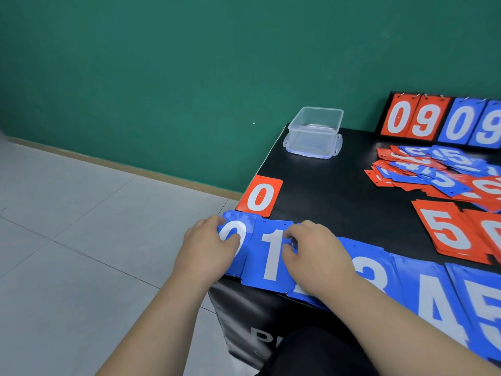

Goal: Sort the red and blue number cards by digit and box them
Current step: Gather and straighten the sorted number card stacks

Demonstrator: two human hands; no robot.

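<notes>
Left grip: at 7 o'clock on the black bench; thumb on the top edge and bent fingers on the face of the blue 0 pile, pinching it.
Right grip: just at 3 o'clock of the left one; thumb and curled fingertips nip the right edge of the blue 1 pile, and the palm hides the pile under it.
Blue row: along the near bench edge toward 3 o'clock, the blue 3 pile, blue 4 pile and blue 5 pile lie edge to edge.
Red 0 card: flat, just at 12 o'clock of the blue 0 pile, at the bench's left edge.
Red 5 pile: at 2 o'clock of the right grip, well apart.
Loose heap: mixed red and blue cards, at 12 o'clock of the red 5 pile.
Clear box: upright on its lid, far left corner.
Scoreboard: far, at 2 o'clock, propped up, reading red 0 9, blue 0 9.
</notes>
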